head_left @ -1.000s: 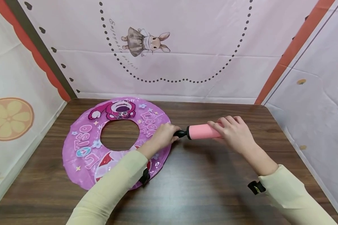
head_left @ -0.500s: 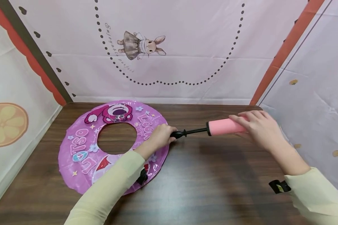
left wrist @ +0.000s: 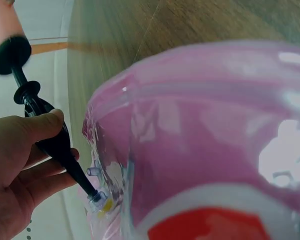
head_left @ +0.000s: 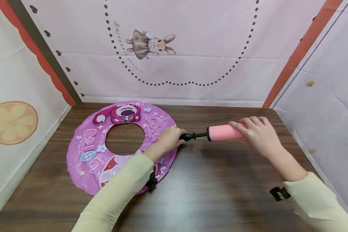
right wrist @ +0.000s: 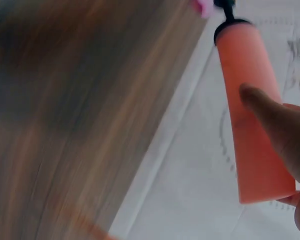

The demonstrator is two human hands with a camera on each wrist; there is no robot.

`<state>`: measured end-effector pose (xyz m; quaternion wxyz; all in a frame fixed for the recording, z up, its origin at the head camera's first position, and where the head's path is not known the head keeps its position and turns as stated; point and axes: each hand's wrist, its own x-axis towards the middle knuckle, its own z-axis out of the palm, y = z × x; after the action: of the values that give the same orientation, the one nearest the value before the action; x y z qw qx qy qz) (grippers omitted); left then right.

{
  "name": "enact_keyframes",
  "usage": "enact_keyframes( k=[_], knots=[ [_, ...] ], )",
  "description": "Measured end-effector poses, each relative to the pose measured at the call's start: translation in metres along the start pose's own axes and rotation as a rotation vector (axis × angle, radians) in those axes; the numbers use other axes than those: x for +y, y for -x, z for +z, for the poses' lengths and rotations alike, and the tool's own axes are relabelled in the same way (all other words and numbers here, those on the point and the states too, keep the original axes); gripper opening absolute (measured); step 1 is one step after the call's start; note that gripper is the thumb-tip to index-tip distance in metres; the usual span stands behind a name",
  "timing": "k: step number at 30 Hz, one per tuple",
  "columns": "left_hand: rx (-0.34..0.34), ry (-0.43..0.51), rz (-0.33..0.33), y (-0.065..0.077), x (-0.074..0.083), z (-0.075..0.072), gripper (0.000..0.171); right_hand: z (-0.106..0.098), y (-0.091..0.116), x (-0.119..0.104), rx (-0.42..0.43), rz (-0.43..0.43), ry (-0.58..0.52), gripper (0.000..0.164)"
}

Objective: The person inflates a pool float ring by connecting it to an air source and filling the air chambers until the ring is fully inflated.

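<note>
A pink hand pump (head_left: 221, 132) with a black nozzle end (left wrist: 60, 142) is held level above the table between both hands. My left hand (head_left: 169, 139) grips the black end at the right edge of a purple swim ring (head_left: 75, 154). In the left wrist view the nozzle tip sits at a clear valve (left wrist: 97, 200) on the ring's side; how deep it goes I cannot tell. My right hand (head_left: 259, 135) is wrapped round the pink barrel, its thumb along it. A short length of black rod (head_left: 201, 135) shows between barrel and black end.
The ring lies flat on a dark wood table (head_left: 191, 193), its printed side up. Printed cloth walls (head_left: 191, 32) enclose the table at the back and both sides. A second small clear tube (left wrist: 92, 171) stands out from the ring near the valve.
My right hand pulled the barrel rightward, baring more rod, then came partway back left, so less rod shows now. My left hand keeps its hold at the ring's edge.
</note>
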<state>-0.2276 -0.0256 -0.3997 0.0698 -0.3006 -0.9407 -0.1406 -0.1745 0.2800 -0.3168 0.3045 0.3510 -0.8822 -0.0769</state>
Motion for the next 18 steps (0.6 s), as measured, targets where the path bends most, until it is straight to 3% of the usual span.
enact_keyframes(
  k=[8, 18],
  knots=[
    [0.052, -0.015, 0.006, -0.001, 0.005, 0.004, 0.023, 0.018, -0.027, -0.032, 0.036, -0.030, 0.040, 0.051],
    [0.010, 0.007, -0.035, 0.001, 0.002, 0.000, 0.023, 0.025, -0.026, -0.030, -0.010, -0.057, 0.037, 0.056]
  ],
)
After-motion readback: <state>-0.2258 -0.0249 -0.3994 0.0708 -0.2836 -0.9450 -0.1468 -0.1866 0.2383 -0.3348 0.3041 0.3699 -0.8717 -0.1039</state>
